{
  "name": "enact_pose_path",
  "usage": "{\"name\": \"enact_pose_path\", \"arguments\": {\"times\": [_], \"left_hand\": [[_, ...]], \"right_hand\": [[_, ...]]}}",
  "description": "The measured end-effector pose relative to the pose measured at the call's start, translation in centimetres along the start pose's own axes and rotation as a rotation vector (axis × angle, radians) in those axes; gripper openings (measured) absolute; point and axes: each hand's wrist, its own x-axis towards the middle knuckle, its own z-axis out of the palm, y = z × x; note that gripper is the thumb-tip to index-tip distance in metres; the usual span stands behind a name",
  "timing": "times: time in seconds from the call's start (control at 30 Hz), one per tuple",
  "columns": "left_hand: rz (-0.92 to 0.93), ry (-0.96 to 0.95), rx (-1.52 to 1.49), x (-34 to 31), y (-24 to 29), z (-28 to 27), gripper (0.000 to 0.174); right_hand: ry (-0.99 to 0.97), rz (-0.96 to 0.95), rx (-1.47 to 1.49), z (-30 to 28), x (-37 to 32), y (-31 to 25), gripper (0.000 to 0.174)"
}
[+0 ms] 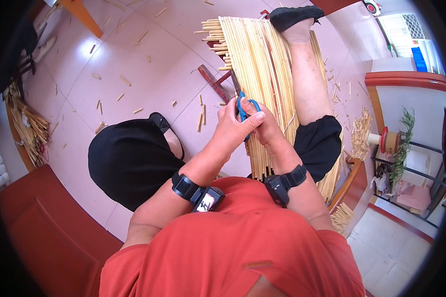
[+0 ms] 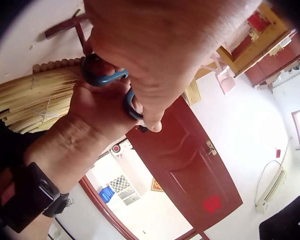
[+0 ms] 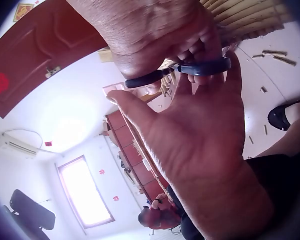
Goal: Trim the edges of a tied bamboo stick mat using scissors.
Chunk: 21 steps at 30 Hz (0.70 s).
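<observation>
Blue-handled scissors [image 1: 242, 106] are between both hands, over the left edge of a mat of pale sticks [image 1: 252, 59], with their dark blades pointing up the head view. My right hand [image 1: 269, 126] grips the handles; in the right wrist view this hand [image 3: 160, 35] curls round the handle loops [image 3: 205, 67]. My left hand [image 1: 232, 127] touches the scissors from the left. In the right wrist view its palm [image 3: 200, 135] faces the camera, with thumb spread and fingers extended behind the handles. The left wrist view shows part of the handles [image 2: 107, 79] between the hands; fingertips are partly hidden.
A dark red wooden stand [image 1: 214, 83] is beside the mat. One leg [image 1: 309, 81] stretches across the mat. Short stick offcuts [image 1: 201, 114] lie scattered over the tiled floor. Stick bundles [image 1: 29, 123] lean at the far left. A red door panel [image 1: 54, 232] fills the lower left.
</observation>
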Motion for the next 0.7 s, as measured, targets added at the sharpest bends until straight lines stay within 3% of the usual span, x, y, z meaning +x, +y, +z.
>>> {"name": "enact_pose_path", "arguments": {"times": [0.13,0.2,0.33,0.4,0.53,0.6,0.7], "left_hand": [[0.053,-0.075,0.151,-0.3,1.3,-0.1,0.08],[0.119,0.128,0.125,-0.5,0.9,0.8,0.07],[0.1,0.087,-0.082,-0.3,1.6,0.8,0.076],[0.101,-0.002,-0.18,-0.7,2.5,0.7,0.06],[0.165,0.035,-0.128,-0.3,1.3,0.7,0.05],[0.174,-0.013,-0.166,-0.8,1.6,0.7,0.031],[0.134,-0.02,-0.125,-1.4,1.6,0.5,0.028]], "right_hand": [[-0.008,-0.041,-0.013,-0.2,0.5,0.5,0.046],[-0.037,-0.049,-0.049,-0.5,1.0,0.9,0.047],[-0.048,-0.099,-0.061,-0.2,0.9,0.5,0.047],[-0.052,-0.127,-0.059,0.0,0.7,0.2,0.047],[-0.058,-0.177,-0.118,-0.3,0.7,0.5,0.046],[-0.043,-0.199,-0.188,-0.5,0.8,0.9,0.046],[-0.011,-0.24,-0.255,-0.3,0.4,1.0,0.045]]}}
